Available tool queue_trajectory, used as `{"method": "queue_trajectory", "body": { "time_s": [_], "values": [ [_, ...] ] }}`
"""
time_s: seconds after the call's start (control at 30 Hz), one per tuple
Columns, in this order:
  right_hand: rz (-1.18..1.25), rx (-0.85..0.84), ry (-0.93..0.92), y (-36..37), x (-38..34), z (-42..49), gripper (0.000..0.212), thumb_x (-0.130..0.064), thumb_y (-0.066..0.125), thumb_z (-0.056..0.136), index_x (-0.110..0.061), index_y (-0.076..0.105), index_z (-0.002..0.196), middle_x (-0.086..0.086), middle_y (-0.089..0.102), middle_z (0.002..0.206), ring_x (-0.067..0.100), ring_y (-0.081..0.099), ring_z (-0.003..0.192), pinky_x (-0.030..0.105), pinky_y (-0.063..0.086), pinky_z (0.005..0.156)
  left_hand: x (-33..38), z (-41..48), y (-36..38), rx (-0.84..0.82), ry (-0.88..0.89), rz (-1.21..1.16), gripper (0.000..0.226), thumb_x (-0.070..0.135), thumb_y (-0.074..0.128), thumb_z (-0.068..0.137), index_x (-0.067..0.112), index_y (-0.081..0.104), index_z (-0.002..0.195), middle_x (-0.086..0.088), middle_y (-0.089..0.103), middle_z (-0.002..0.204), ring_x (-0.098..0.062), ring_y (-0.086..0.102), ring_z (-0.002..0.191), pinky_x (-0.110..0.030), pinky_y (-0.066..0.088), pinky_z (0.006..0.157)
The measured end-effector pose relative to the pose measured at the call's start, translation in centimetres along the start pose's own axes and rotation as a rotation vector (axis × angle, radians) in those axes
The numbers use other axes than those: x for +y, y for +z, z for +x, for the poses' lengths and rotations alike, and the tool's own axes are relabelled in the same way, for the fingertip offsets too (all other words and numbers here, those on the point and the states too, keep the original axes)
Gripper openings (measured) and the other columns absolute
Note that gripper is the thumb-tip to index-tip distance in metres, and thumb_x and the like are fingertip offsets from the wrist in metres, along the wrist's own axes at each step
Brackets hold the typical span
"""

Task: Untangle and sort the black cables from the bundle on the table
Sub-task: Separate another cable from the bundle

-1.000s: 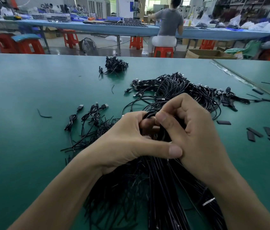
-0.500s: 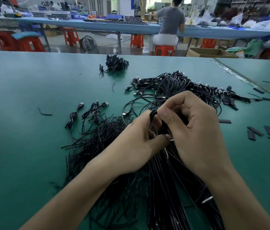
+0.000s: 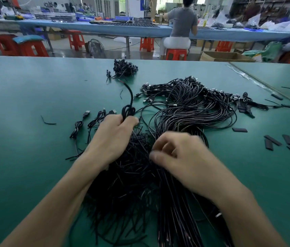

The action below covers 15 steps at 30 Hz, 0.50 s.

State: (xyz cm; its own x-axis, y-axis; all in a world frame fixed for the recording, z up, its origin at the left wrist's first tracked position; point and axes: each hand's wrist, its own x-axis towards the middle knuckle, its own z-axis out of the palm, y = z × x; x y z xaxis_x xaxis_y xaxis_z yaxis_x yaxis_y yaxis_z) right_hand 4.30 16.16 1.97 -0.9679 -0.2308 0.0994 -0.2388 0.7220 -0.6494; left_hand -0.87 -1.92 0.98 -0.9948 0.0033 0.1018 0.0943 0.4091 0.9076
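The left hand (image 3: pixel 112 138) has its grip closed around one cable (image 3: pixel 128 110), which is wound in a small loop above the fist with its end standing up. The right hand (image 3: pixel 178 154) is blurred, its fingers bent over the bundle (image 3: pixel 137 184); I cannot tell if its grip holds any strand. The bundle lies on the bench (image 3: pixel 24 157) under both hands and spreads toward the near edge. Just behind it is a heap of looped cables with plugs (image 3: pixel 194 104), touching the bundle. To the left lie a few single cables (image 3: pixel 87 120), and farther back a small pile (image 3: pixel 123 67). Short black pieces (image 3: pixel 272 141) lie apart at the right. The bench is covered in green. Behind it are red stools (image 3: pixel 21 47), a fan (image 3: pixel 96 48) on the floor, a cardboard box (image 3: pixel 224 57) and a long blue bench (image 3: pixel 105 29), where a person (image 3: pixel 182 20) sits turned away.
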Motion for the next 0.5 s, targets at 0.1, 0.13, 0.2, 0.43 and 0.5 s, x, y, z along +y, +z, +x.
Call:
{"method": "queue_trajectory", "body": {
  "time_s": [0.1,0.13,0.2,0.43,0.5],
  "values": [
    [-0.151,-0.146,-0.076,2.2,-0.7,0.0,0.017,-0.037,0.065,0.091,-0.036,0.064,0.108,-0.014,0.056,0.094,0.012,0.061,0.089,0.038,0.055,0.082,0.1,-0.3,0.5,-0.069,-0.02,0.085,0.042,0.06,0.044,0.08,0.024,0.031,0.061,0.007,0.029,0.049,-0.015,0.022,0.043,-0.034,0.023,0.051],
    [-0.17,-0.154,-0.113,2.9,-0.9,-0.1,0.023,-0.036,0.063,0.092,-0.038,0.061,0.115,-0.012,0.052,0.098,0.015,0.058,0.094,0.038,0.052,0.082,0.1,-0.4,0.7,-0.083,-0.014,0.111,0.046,0.065,0.039,0.078,0.024,0.028,0.059,0.008,0.028,0.049,-0.015,0.023,0.043,-0.035,0.024,0.053],
    [-0.213,-0.153,-0.165,4.1,-1.0,-0.1,0.031,-0.036,0.059,0.094,-0.04,0.056,0.125,-0.008,0.048,0.104,0.019,0.053,0.101,0.038,0.049,0.081,0.1,-0.5,1.0,-0.083,0.008,0.17,0.058,0.073,0.03,0.085,0.024,0.024,0.055,0.01,0.028,0.047,-0.012,0.023,0.041,-0.034,0.025,0.054],
    [-0.29,-0.076,-0.257,5.6,-0.6,0.2,0.021,-0.03,0.054,0.097,-0.035,0.064,0.114,-0.005,0.047,0.106,0.019,0.05,0.103,0.032,0.045,0.08,0.0,-0.1,1.2,-0.009,0.129,0.265,0.062,0.06,0.029,0.099,0.019,0.029,0.052,0.01,0.033,0.037,-0.009,0.032,0.037,-0.029,0.024,0.048],
    [-0.302,-0.051,-0.278,5.7,-0.6,0.2,0.018,-0.03,0.055,0.097,-0.033,0.065,0.111,-0.005,0.049,0.105,0.019,0.051,0.102,0.032,0.045,0.079,0.0,-0.1,1.2,0.045,0.167,0.27,0.063,0.056,0.03,0.101,0.019,0.028,0.05,0.01,0.035,0.037,-0.008,0.035,0.038,-0.024,0.027,0.045]
  ]
}}
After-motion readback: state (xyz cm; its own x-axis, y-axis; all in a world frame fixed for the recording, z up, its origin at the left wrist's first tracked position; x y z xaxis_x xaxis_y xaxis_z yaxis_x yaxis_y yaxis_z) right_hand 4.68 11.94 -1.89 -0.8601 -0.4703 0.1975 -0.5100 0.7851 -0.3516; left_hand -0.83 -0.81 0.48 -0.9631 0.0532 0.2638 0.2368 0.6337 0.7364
